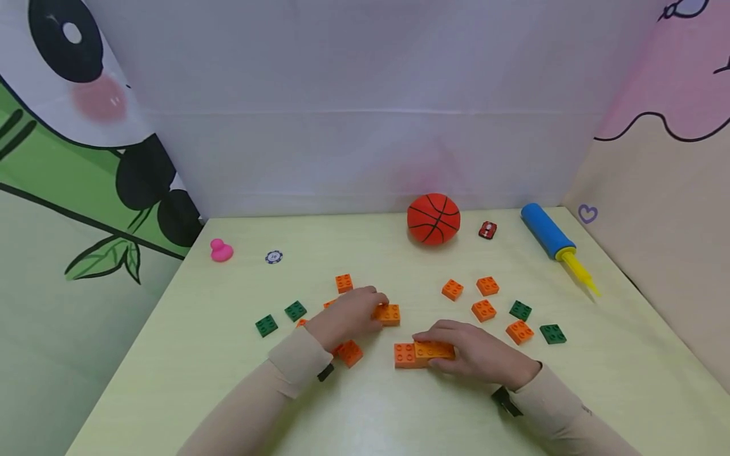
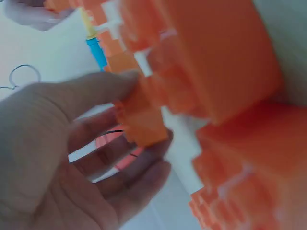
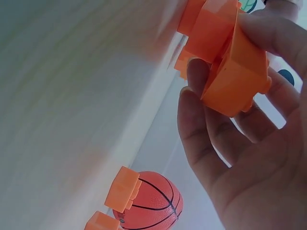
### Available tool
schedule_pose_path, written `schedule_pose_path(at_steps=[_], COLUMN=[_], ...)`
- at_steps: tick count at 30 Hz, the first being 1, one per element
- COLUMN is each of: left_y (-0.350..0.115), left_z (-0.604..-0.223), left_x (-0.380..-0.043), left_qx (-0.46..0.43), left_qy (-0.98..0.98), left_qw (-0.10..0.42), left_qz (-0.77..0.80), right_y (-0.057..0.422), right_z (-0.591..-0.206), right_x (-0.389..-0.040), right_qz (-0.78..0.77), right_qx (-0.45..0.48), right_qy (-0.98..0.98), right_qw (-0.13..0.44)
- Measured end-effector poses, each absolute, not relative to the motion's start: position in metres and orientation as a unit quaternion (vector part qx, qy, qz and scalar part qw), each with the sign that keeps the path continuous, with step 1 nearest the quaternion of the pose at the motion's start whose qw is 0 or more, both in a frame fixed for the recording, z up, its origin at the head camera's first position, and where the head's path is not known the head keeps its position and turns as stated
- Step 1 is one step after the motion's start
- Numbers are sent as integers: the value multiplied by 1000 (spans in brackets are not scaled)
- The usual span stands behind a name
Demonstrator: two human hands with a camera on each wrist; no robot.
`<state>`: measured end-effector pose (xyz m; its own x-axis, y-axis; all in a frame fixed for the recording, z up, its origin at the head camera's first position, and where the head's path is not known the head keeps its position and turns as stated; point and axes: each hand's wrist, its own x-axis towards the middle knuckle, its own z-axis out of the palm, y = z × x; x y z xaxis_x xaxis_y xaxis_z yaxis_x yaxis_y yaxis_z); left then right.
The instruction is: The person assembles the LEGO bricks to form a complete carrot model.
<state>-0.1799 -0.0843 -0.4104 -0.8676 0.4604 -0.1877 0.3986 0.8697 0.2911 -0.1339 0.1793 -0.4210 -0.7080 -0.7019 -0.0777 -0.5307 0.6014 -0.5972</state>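
My left hand pinches an orange toy building brick between thumb and fingers, near the middle of the table. In the left wrist view the thumb lies on one side of that brick, with fingers on the other. Closer to me, my right hand grips a lighter orange brick by its sides. An orange brick with studs up adjoins its left end. The right wrist view shows the gripped brick tilted against this neighbour. More orange bricks lie partly hidden under my left hand and wrist.
Green bricks lie to the left, others to the right beside several orange bricks. Along the back are a pink duck, a poker chip, a small basketball, a red toy car and a blue-yellow pump.
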Motion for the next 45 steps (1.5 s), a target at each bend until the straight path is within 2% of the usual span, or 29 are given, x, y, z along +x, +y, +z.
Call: schedule_pose_path(at_steps=[7, 15, 25, 45], left_y=[-101, -98, -92, -91], left_z=[-402, -410, -416, -418], left_x=[-149, -129, -125, -131], left_qx=[262, 306, 301, 302], left_qy=[934, 914, 917, 906], left_qw=[124, 125, 121, 155], left_qz=[208, 236, 231, 253], right_y=[180, 179, 178, 180], right_z=[-423, -422, -421, -426], right_x=[-134, -135, -137, -140], right_qz=[-294, -294, -297, -308], right_qx=[-335, -318, -304, -315], right_qy=[879, 885, 886, 881], right_qw=[167, 171, 185, 173])
